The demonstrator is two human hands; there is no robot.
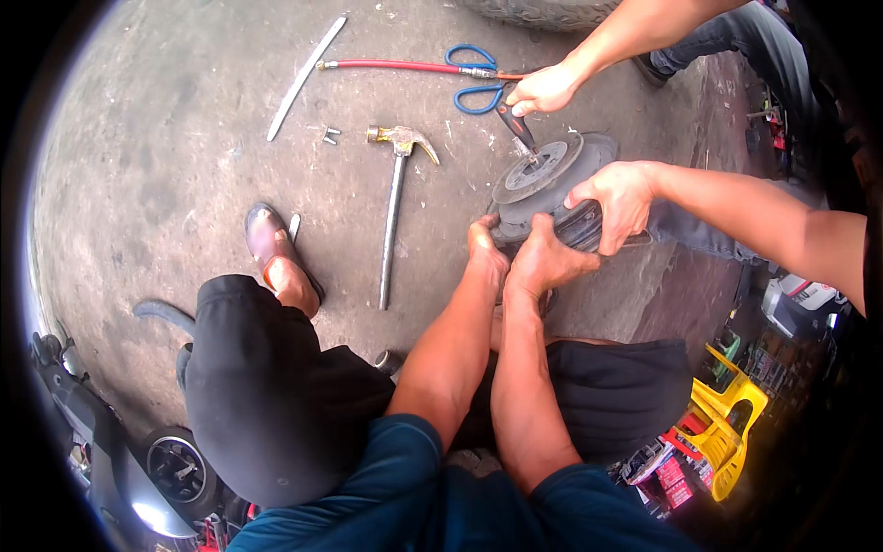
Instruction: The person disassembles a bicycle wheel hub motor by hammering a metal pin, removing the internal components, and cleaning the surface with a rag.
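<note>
A small wheel with a black tire (600, 149) and a grey round metal hub (538, 175) is tilted on the ground in front of me. My left hand (487, 245) grips the tire's near left edge, and my right hand (544, 259) is closed round its near rim just beside it. Across from me, a co-worker's hand (622, 201) clasps the tire's right side. That person's other hand (544, 89) holds a tool with a dark and red handle (515, 124), its tip at the middle of the hub. My fingertips are partly hidden under the tire.
Left of the wheel lie a claw hammer (394, 216), a red hose (395, 64), blue-handled scissors (475, 97), a flat metal bar (308, 78) and a small metal clip (330, 136). A yellow plastic chair (727, 432) stands at lower right, a motorbike (110, 478) at lower left.
</note>
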